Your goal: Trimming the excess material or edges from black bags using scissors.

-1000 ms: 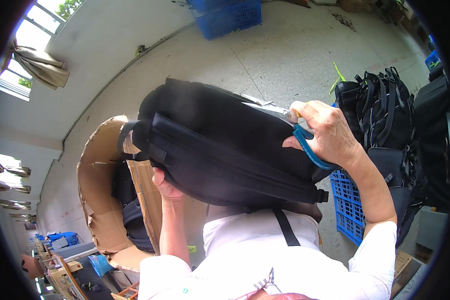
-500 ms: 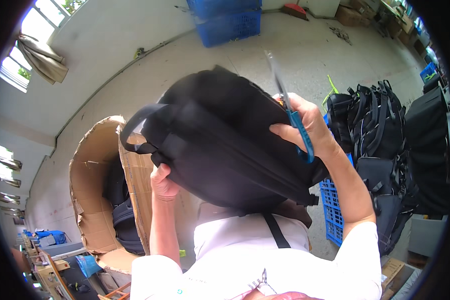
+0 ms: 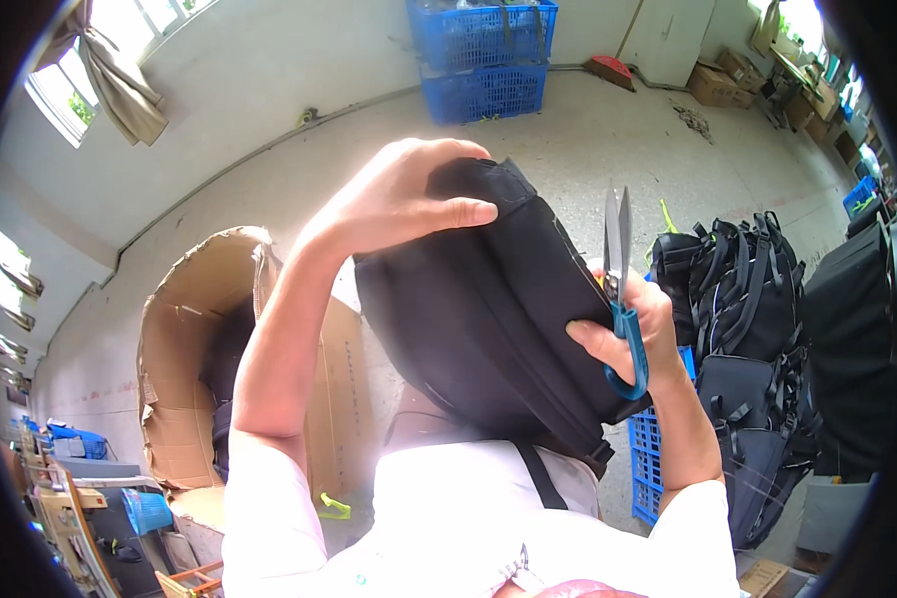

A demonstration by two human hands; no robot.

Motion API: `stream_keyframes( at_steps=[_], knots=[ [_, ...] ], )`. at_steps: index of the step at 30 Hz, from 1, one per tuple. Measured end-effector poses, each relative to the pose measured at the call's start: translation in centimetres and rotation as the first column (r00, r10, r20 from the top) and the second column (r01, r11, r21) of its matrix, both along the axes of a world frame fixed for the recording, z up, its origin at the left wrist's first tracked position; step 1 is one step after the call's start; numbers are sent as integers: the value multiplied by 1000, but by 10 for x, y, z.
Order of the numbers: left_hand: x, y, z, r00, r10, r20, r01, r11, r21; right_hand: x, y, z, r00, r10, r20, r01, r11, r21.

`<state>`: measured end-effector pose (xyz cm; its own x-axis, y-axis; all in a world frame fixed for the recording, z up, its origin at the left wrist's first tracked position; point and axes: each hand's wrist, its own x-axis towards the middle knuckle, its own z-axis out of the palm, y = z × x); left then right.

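A black backpack (image 3: pixel 468 309) hangs tilted in front of my chest, held up between both hands. My left hand (image 3: pixel 409 199) is closed over its upper corner, with the thumb lying on the near face and the fingertips behind the fabric. At the bag's right edge, my right hand (image 3: pixel 643 324) carries scissors (image 3: pixel 623 299) with teal handles, their blades pointing up and slightly apart. The right thumb presses on the bag's side; the other right fingers are partly hidden behind the scissors and the bag. A strap runs down the bag's face.
A big open cardboard carton (image 3: pixel 174 399) with dark bags inside stands at the left. On the right, several black backpacks (image 3: pixel 747 299) are piled beside a blue crate (image 3: pixel 646 468). Stacked blue crates (image 3: pixel 483 92) and a red dustpan (image 3: pixel 610 72) are by the far wall.
My left hand has moved from the bag's lower left side up to its top corner. The bag has turned more upright. The scissors have shifted right and lower, still in my right hand.
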<state>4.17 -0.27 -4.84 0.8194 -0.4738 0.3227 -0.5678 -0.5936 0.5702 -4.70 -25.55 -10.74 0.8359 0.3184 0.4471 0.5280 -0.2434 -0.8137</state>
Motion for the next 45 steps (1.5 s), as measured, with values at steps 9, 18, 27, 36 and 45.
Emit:
stream_keyframes(
  at_steps=[9, 18, 27, 36, 45],
  knots=[
    [1, -32, -14, 940, -281, -192, 128, 813, -568, 0, -31, 27, 957, -199, 209, 270, 876, -401],
    [-9, -36, -15, 936, -232, -263, 17, 780, -625, -4, -35, 43, 925, -186, 330, 353, 742, -570],
    [-5, -29, -19, 943, -203, -264, -11, 773, -634, 5, -32, 24, 899, -163, 408, 363, 798, -482],
    [-4, -23, -22, 934, -214, -286, -25, 759, -650, 9, -26, 16, 878, -173, 446, 380, 818, -431],
    [-8, -25, -24, 948, -196, -249, -9, 769, -639, 16, -15, 28, 885, -158, 439, 368, 815, -448]
  ],
)
